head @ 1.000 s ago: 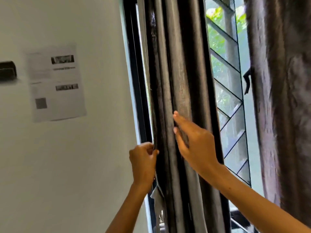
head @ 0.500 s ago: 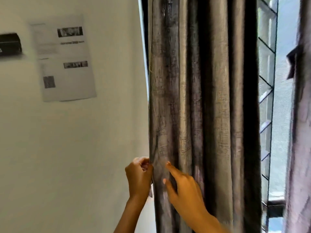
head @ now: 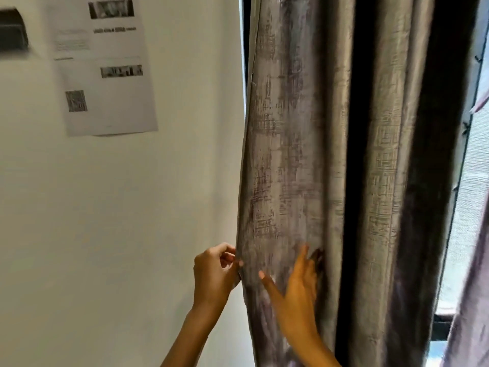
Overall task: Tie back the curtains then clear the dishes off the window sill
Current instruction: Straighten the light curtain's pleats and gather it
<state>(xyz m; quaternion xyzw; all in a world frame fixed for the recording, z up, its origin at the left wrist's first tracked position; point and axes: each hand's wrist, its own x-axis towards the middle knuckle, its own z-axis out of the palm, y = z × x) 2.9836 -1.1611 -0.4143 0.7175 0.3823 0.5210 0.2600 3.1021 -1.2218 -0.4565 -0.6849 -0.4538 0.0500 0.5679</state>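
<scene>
Your left hand (head: pixel 215 276) pinches the left edge of the curtain (head: pixel 304 154) between thumb and curled fingers (head: pixel 229 256), right beside the wall (head: pixel 119 221). Your right hand (head: pixel 297 295) lies flat on the cloth just to the right, its fingers straight and spread, thumb pointing left. The curtain hangs gathered in folds, covering most of the window (head: pixel 465 221); a strip of daylight shows at the right. A printed sheet (head: pixel 105 64) hangs on the wall, upper left.

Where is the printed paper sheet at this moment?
In the head view the printed paper sheet hangs on the white wall at upper left, left of the grey curtain and above the left hand.
</scene>
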